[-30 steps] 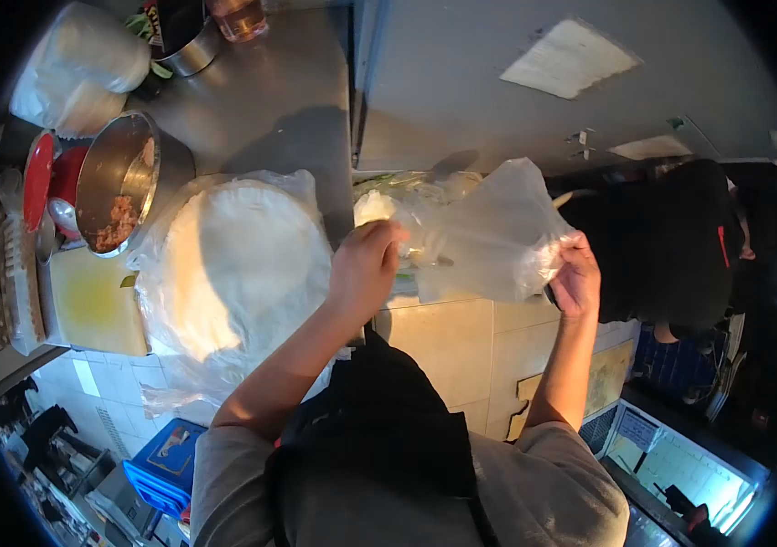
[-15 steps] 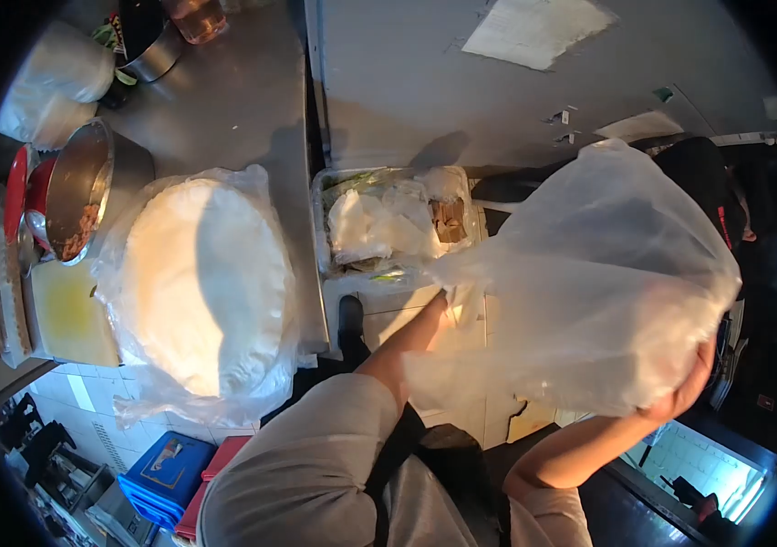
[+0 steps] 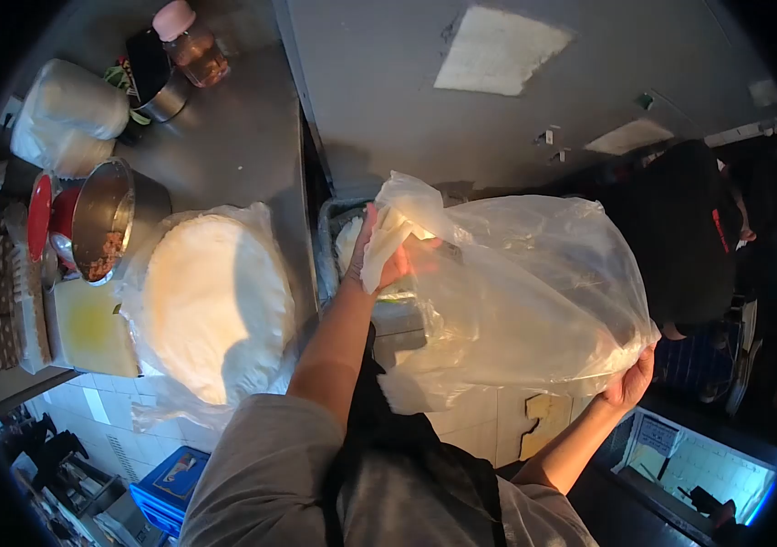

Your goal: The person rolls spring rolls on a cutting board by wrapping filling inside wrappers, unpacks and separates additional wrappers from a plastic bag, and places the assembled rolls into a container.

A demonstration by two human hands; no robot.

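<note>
Wearer's kit: grey short-sleeved top (image 3: 416, 515), plain fabric. Left sleeve (image 3: 265, 451) was loose and creased, ending near the elbow; right sleeve (image 3: 542, 512) was the same grey, partly cut off by the frame edge. Black apron-like layer (image 3: 381, 410) sat over the front, with dark bands down both sides of the chest. Forearms were uncovered; left hand (image 3: 395, 267) and right hand (image 3: 630, 381) were bare.

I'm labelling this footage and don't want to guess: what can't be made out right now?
All in the head view:
- Left hand: some fingers, veiled by the plastic bag.
- Right hand: some fingertips, hidden at the bag's end.
- Container: most of its contents, behind bag and left arm.
- Notice: its writing, too small.
</note>
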